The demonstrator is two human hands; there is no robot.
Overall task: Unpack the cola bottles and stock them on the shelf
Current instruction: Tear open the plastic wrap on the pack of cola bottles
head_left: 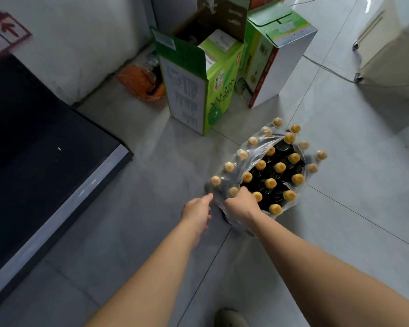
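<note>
On the grey tiled floor (137, 208), my right hand (242, 204) pinches the torn clear plastic wrap (250, 156), left hand (196, 213) loose beside it; yellow-capped dark cola bottles (270, 182) all await shelving, I judge.

Both bare forearms reach forward and down from the near edge, converging toward the middle. The left hand (197, 212) lies back-up with its fingers stretched forward (the thumb hangs loosely on the near side). Just to its right, the right hand (242, 202) is bent at the wrist, its fingers curled tight into a pinching grip, knuckles uppermost.
</note>
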